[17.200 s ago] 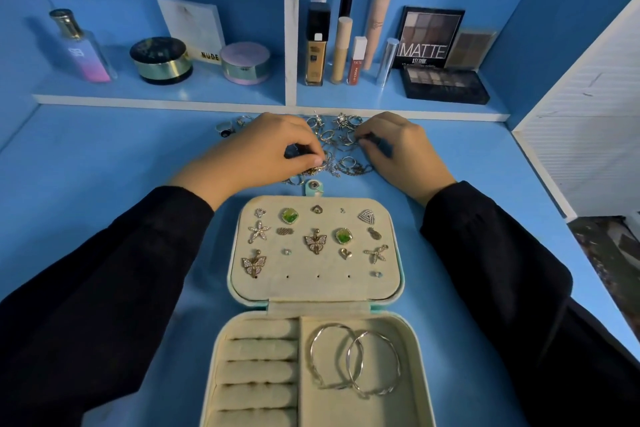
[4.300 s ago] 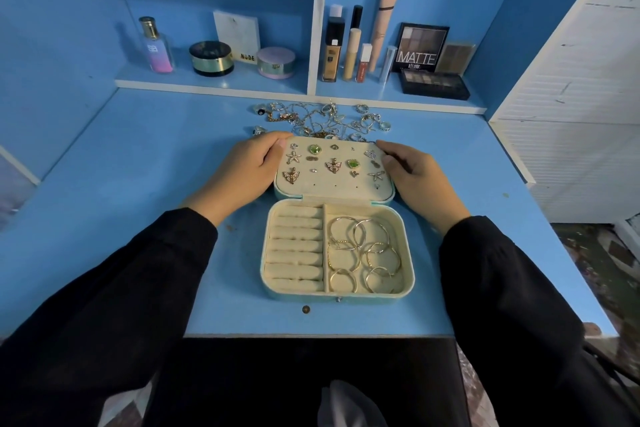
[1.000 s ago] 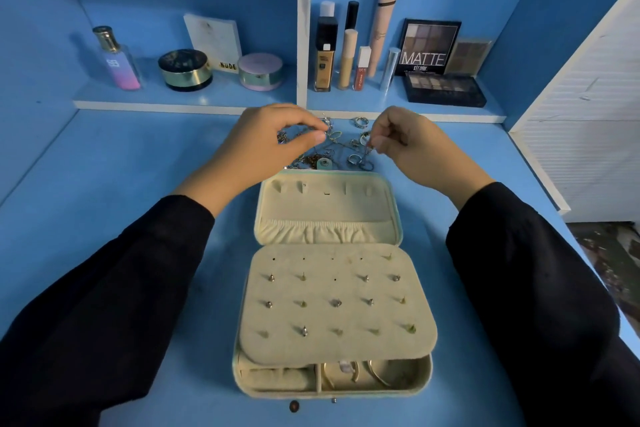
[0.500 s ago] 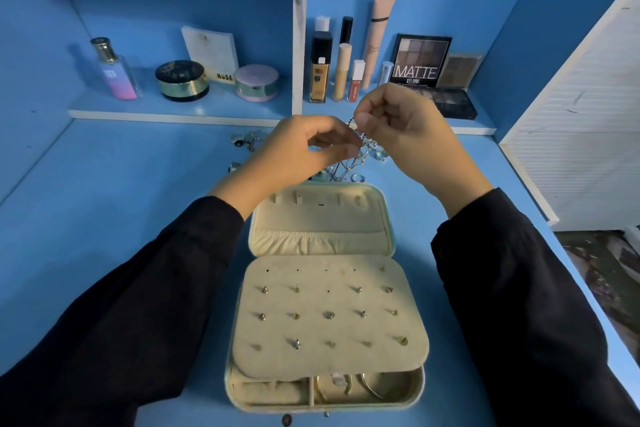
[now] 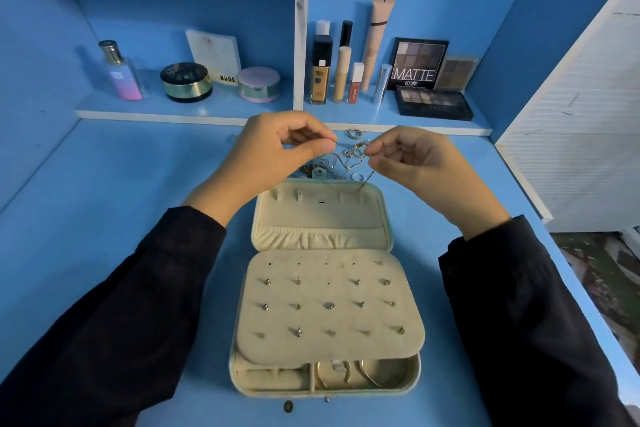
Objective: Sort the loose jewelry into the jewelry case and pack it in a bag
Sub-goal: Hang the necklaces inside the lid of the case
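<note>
Just beyond the far edge of the open jewelry case (image 5: pixel 322 215), both hands are held raised, wrists bent inward. A thin chain (image 5: pixel 371 173) is pinched between thumb and forefinger of the left hand (image 5: pixel 273 152) and the right hand (image 5: pixel 415 163), the other fingers (image 5: pixel 401 152) curled, above the loose jewelry (image 5: pixel 332 165) on the worktop (image 5: pixel 121 184).

Home vanity corner, painted blue throughout. Upper half of the frame: a white-edged blue shelf (image 5: pixel 104 105) stocked with cosmetics, namely a clear perfume bottle of pink-violet liquid (image 5: pixel 120 76), a round black-and-gold compact (image 5: pixel 186 81), a tan foundation bottle with a black cap (image 5: pixel 320 76) and a black eyeshadow palette lettered "MATTE" (image 5: pixel 419 64). Centre: a blue tabletop (image 5: pixel 86 204) bearing an open cream velvet jewelry case (image 5: pixel 325 291). Right edge: a white slatted panel (image 5: pixel 588 135).
</note>
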A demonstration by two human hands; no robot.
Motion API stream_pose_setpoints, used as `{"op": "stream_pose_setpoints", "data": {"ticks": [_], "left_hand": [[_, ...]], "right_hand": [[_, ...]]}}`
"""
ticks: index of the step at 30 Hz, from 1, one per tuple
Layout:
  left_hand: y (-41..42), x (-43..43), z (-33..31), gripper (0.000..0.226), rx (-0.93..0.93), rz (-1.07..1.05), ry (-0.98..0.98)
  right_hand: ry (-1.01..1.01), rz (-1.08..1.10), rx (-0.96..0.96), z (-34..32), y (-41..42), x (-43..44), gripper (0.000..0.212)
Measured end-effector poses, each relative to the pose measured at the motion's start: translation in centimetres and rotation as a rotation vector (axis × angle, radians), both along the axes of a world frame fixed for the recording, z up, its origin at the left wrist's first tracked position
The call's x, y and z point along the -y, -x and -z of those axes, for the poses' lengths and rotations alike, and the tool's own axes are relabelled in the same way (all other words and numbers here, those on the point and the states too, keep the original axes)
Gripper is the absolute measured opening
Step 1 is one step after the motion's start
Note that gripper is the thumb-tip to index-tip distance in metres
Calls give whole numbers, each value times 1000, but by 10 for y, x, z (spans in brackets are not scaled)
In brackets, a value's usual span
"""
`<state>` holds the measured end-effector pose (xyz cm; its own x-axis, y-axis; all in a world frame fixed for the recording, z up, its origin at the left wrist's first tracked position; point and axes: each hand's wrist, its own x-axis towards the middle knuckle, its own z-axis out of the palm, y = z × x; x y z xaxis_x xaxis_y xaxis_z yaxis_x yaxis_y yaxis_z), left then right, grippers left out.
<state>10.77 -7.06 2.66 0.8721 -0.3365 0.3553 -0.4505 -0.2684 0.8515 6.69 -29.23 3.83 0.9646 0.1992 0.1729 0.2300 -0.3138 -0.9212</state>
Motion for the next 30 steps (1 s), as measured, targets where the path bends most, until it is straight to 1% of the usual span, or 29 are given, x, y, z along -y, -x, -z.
{"op": "stream_pose_setpoints", "data": {"ticks": [3, 6, 8, 11, 13, 14, 16, 18, 21, 26, 30], "left_hand": [[8, -2, -3, 9, -57, 58, -4], [13, -4, -7, 10, -187, 158, 34], [13, -5, -7, 14, -268, 222, -19], [12, -4, -2, 27, -363, 286, -138], [13, 1, 2, 20, -376, 249, -161], [14, 4, 5, 13, -354, 197, -158], [14, 11, 14, 4, -253, 76, -182], [14, 17, 21, 2, -165, 1, -234], [16, 24, 27, 1, -110, -60, -251], [17, 32, 32, 3, -23, -94, -291], [16, 33, 33, 4, 80, -77, -363]], "right_hand": [[35, -21, -58, 2, 7, 4, 7], [40, -58, -93, 1, 12, 10, 4], [50, -73, -119, 0, 15, 15, 3], [113, -92, -184, 1, 16, 21, 2], [159, -67, -197, 3, 15, 22, 2], [178, -40, -190, 4, 14, 22, 2], [212, 34, -155, 8, 12, 18, 4], [241, 124, -110, 14, 10, 13, 6], [329, 228, -27, 20, 10, 4, 7], [466, 328, 132, 30, 10, -8, 9], [554, 300, 234, 33, 9, -8, 11]]}}
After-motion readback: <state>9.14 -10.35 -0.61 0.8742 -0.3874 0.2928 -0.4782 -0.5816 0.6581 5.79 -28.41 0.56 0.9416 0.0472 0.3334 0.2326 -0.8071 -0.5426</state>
